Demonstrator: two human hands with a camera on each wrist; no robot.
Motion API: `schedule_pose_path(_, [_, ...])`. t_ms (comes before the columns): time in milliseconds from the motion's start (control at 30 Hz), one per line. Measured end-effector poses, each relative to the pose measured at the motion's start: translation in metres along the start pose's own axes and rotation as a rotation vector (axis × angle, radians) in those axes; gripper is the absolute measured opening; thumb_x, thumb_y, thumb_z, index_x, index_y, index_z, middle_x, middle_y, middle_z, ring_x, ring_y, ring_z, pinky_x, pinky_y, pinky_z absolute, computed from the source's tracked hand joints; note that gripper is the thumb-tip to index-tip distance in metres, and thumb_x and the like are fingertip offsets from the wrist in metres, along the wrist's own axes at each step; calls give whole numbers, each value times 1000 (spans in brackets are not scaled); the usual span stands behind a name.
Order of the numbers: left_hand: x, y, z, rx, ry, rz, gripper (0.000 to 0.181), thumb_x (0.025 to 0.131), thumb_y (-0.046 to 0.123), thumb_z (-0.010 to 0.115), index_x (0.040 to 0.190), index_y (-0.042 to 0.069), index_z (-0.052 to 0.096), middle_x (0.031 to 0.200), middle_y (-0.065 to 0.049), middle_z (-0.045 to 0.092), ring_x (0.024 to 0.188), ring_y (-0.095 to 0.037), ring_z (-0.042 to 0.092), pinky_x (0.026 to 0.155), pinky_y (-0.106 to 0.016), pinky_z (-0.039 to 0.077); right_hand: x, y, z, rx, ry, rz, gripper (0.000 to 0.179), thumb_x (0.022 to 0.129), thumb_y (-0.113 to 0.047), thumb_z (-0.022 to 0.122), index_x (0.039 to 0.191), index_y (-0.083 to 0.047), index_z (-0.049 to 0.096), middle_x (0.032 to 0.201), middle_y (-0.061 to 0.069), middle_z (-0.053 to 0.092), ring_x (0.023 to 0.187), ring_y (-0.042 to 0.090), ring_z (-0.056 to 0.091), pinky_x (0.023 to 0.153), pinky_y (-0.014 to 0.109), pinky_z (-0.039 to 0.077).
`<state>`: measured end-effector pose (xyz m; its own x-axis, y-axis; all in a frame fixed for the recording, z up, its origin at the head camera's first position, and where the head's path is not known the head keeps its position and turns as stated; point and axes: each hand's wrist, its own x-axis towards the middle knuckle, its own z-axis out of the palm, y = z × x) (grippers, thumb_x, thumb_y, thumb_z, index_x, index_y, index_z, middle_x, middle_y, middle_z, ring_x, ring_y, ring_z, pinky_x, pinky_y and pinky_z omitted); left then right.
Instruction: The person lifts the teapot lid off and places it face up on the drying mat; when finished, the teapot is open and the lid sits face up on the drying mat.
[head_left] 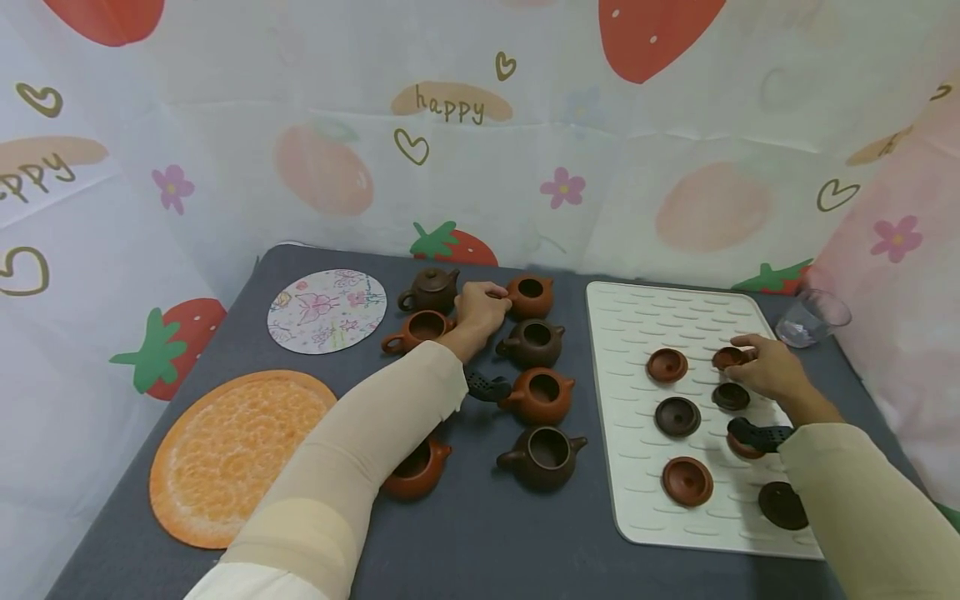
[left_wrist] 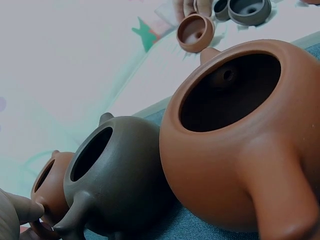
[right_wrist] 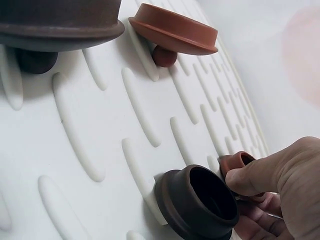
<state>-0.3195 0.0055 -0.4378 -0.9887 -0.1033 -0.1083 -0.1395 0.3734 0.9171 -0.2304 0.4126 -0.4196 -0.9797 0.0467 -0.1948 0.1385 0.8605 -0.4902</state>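
At the back of the table my left hand (head_left: 478, 310) grips the handle of a reddish-brown lidless teapot (head_left: 542, 305). A dark brown lidless teapot (left_wrist: 120, 170) stands just in front of it, then an orange-brown teapot (left_wrist: 215, 185) nearer the left wrist. Over the white ridged mat my right hand (head_left: 772, 368) pinches a small reddish-brown lid (head_left: 726, 358) between thumb and fingers. A dark brown lid (right_wrist: 192, 202), knob down, lies beside those fingers. In the right wrist view another reddish-brown lid (right_wrist: 172, 31) rests on its knob.
More lids lie on the white mat (head_left: 622, 517). A dark lidded teapot (head_left: 432, 290) and other open teapots stand near the left arm. A round patterned mat (head_left: 327, 312) and an orange round mat (head_left: 240, 458) lie left. A clear cup (head_left: 813, 318) stands beyond the right hand.
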Motion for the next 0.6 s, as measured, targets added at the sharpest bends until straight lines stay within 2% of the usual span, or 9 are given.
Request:
schedule_pose_path(333, [-2, 2, 0, -2, -8, -5, 12, 92, 13, 68, 102, 10, 73, 101, -6, 61, 106, -26, 47, 73, -34, 49, -5, -1, -7, 47, -48, 45, 66, 90, -22, 63, 140, 11, 35, 121, 38, 46, 105, 52, 47, 78, 55, 45])
schedule_pose_path(600, [-2, 4, -1, 12, 4, -2, 16, 91, 15, 68, 106, 9, 73, 101, -6, 62, 108, -27, 45, 75, -36, 48, -7, -3, -13, 124, 7, 50, 69, 95, -30, 60, 144, 9, 31, 131, 41, 37, 115, 57, 39, 85, 63, 40])
